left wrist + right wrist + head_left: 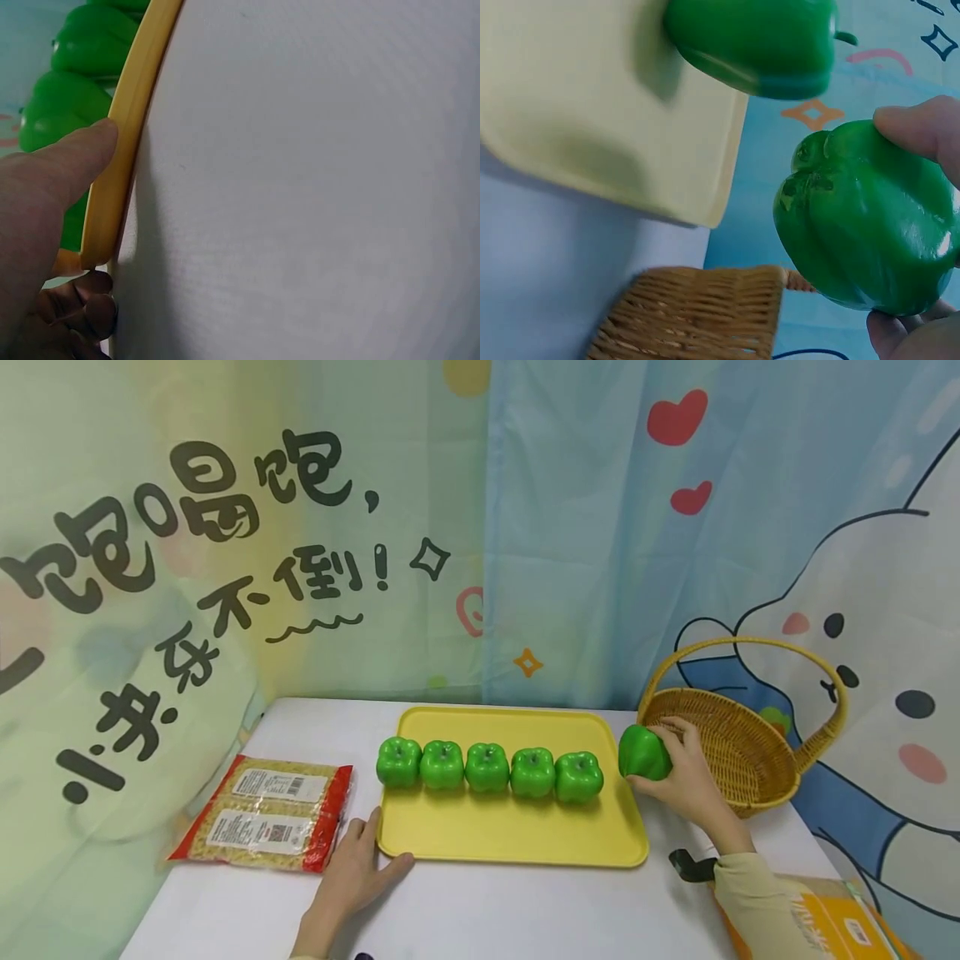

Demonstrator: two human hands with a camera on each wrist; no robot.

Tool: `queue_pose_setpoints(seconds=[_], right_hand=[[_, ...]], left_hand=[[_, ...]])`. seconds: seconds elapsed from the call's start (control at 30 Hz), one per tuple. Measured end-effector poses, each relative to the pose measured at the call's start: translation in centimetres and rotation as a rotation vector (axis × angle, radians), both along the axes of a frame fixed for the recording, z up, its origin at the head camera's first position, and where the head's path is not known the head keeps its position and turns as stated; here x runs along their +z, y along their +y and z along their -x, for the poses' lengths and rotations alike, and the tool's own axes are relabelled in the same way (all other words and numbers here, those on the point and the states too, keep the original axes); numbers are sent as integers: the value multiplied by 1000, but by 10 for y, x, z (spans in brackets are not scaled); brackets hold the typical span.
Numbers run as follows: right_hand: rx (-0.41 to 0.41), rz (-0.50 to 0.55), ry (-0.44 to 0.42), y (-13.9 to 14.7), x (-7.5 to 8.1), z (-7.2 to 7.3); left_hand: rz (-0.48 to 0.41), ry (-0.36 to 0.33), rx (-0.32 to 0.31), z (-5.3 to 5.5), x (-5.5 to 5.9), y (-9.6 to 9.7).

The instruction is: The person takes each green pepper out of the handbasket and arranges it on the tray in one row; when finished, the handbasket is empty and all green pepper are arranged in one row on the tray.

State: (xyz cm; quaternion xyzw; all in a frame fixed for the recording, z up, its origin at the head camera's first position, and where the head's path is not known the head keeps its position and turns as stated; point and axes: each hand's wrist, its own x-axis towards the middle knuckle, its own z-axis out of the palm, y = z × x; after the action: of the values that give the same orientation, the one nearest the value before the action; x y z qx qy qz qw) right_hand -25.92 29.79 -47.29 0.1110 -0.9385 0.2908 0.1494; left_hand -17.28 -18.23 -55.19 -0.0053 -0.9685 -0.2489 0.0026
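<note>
A green bell pepper [643, 753] is pinched between the thumb and fingers of my right hand [684, 770], off the right edge of the yellow tray [510, 843]. In the right wrist view the held pepper's [862, 217] lobed underside shows. Several more green bell peppers [487, 767] stand in a row across the tray. My left hand [356, 870] holds the tray's near left corner, thumb along the front edge and fingers at the left side. The left wrist view has the thumb [82, 154] against the tray rim [135, 97], with curled fingertips below the corner.
Right of the tray stands a wicker basket [750, 747] with a tall handle, close behind my right hand. A red-edged pasta packet [262, 814] lies left of the tray. An orange-and-white package [843, 922] and a black object [692, 866] are near my right sleeve. Printed curtains hang behind.
</note>
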Motion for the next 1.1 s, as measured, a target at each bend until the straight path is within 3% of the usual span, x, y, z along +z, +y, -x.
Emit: queue_pose_setpoints(seconds=[0.8,1.1], right_hand=[[69,-47,-10,-15,-42,-6],[47,-56,-43,-19,-54,-3]], left_hand=[[12,-1,12,1,-1,0],[9,22,-6,-1,-2,0]])
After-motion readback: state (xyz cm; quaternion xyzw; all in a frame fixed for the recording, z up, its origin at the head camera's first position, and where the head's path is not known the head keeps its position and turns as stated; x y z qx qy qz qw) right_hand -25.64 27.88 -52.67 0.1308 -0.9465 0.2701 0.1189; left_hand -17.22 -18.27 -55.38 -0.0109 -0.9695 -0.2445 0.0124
